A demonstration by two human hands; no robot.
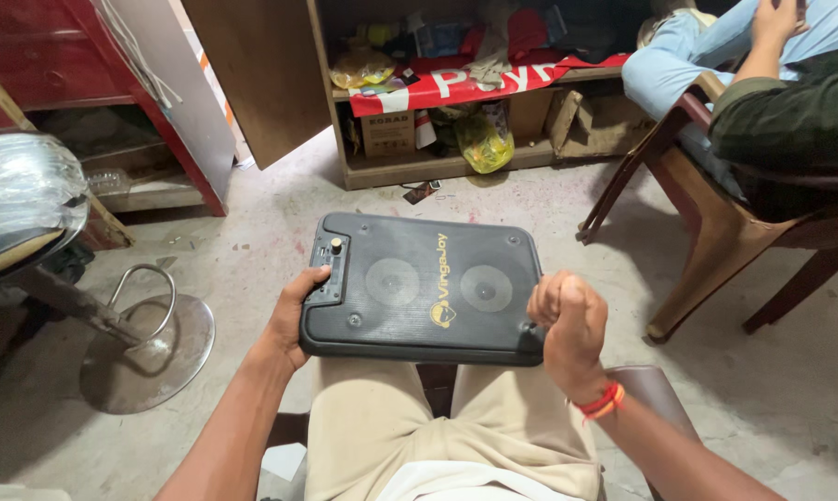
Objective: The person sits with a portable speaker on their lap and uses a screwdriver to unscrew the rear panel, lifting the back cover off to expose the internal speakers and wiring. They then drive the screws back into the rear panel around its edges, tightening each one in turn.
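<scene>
Black portable speaker (425, 288) lies flat on its back across the person's knees, grille face up, two round drivers side by side. Long axis runs left-right across the lap, i.e. crosswise to both forearms. Control strip w/ a yellow knob (336, 246) sits at the speaker's left end.

Left hand (294, 315): at the left short end, near corner. Thumb on top by the control strip, other fingers wrapped under the edge and out of sight. So clamped on the speaker's left end, steadying it.

Right hand (567, 320): at the near right corner, curled into a fist, knuckles up, touching the speaker's edge. Can't tell if it grips the speaker rim, a small tool or nothing; fingers hide whatever is inside. Red-orange thread band on that wrist.

Key relation: speaker is between the two hands, just ahead of both, each hand at its own end. Both about equally close; the left has the clear hold, the right sits over the corner from above. Speaker is level, not tilted much, near long edge resting over the beige trousers (382, 417).

Around: concrete floor (252, 241), chrome stool base (145, 348) to the left, wooden chair (716, 241) w/ another person seated at upper right, open cabinet (438, 93) of clutter beyond.
</scene>
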